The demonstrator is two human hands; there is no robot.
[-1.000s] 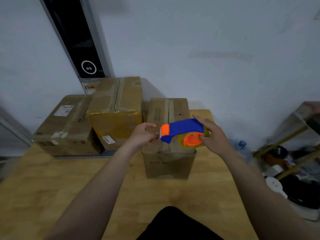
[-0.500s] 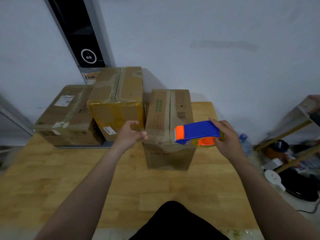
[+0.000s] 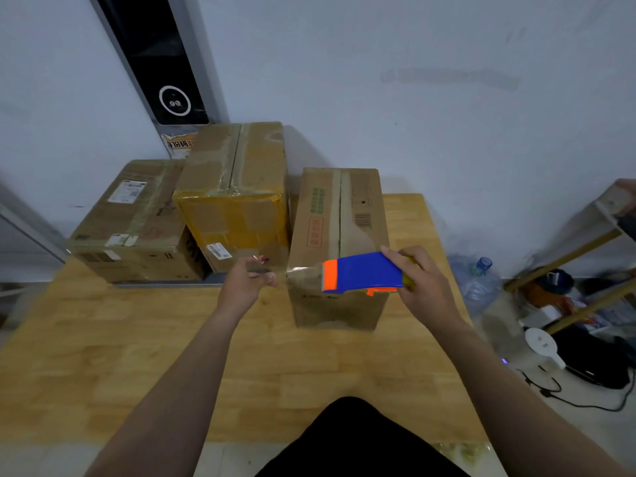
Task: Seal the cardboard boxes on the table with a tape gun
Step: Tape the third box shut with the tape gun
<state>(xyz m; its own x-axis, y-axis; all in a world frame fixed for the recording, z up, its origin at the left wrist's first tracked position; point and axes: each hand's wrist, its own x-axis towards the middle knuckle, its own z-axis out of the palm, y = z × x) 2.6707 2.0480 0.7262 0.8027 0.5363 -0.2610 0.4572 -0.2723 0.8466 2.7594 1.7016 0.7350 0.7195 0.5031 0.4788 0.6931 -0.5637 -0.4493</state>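
Head: tape gun (image 3: 361, 271) handle mostly hidden

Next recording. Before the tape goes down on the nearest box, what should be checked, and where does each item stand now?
1. Grip of the right hand on the tape gun secure: ok.
2. The tape strip runs from the gun to the left hand, which pinches its end: ok.
3. Flaps of the nearest box closed, seam facing up: ok.
4. Strip lined up along that seam: not ok; it hangs crosswise, left of the seam.
5. Strip free of twists: cannot tell, blurred.
6. Box sits flat on the table: ok.
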